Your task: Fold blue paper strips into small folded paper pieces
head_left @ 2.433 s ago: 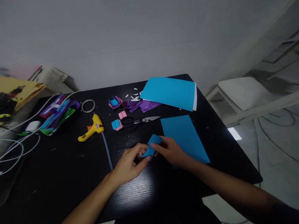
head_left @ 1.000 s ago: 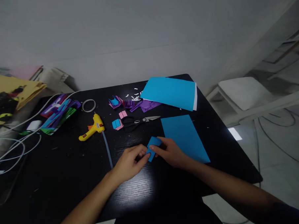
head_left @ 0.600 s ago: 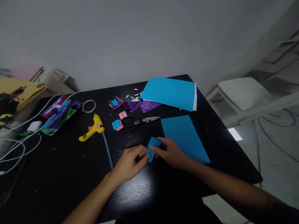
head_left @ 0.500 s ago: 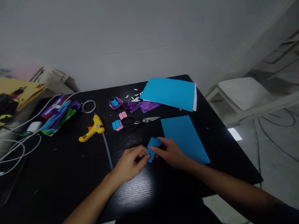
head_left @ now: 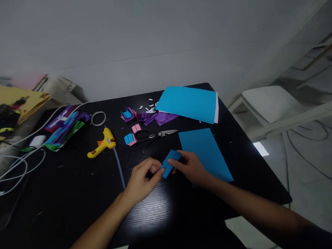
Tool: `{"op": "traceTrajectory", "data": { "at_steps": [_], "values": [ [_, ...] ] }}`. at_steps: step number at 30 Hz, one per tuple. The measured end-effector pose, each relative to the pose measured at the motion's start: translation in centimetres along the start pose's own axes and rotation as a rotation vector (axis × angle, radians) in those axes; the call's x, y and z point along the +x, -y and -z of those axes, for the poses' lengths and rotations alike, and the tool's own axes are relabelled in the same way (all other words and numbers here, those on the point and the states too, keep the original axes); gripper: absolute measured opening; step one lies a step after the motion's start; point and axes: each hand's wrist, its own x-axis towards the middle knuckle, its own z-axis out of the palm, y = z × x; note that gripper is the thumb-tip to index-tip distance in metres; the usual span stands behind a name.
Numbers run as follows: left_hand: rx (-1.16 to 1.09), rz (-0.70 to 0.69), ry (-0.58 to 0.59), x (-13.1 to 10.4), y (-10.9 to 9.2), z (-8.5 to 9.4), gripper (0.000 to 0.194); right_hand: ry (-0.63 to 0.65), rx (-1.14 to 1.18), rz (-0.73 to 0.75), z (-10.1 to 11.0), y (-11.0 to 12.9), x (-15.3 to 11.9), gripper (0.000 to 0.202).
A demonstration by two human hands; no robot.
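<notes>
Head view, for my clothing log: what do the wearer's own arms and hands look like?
The left hand and right hand are ungloved; no watch or bracelet shows on either wrist. A dark sleeve shows on the right arm; the left arm shows no sleeve within the frame.

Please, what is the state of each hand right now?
Left hand: closed, pinching the left edge of a small blue paper piece.
Right hand: closed, holding the same piece.

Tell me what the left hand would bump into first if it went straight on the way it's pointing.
The small blue paper piece, already touching the left hand; beyond it probably comes the right hand, though depth is unclear.
</notes>
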Motion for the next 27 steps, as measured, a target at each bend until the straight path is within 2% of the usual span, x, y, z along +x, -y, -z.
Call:
{"op": "traceTrajectory", "data": {
  "at_steps": [3,6,10,22,27],
  "values": [
    [-0.031,0.018,-0.002,0.06,0.02,0.1,0.007,-0.006,0.023,0.007,0.03,0.12,0.01,0.043],
    [-0.074,0.027,0.044,0.06,-0.11,0.1,0.016,0.009,0.056,0.006,-0.05,0.0,0.0,0.042],
    [-0.103,0.014,0.088,-0.06,-0.14,-0.12,0.015,0.022,0.082,0.005,-0.17,-0.24,0.01,0.04],
    [-0.202,0.079,0.008,-0.47,0.52,-0.55,0.025,-0.018,0.213,0.01,-0.01,-0.35,0.35,0.041],
    [-0.203,0.068,0.047,-0.43,0.24,-0.52,0.033,-0.02,0.162,0.021,-0.01,-0.06,0.21,0.041]
  ]
}}
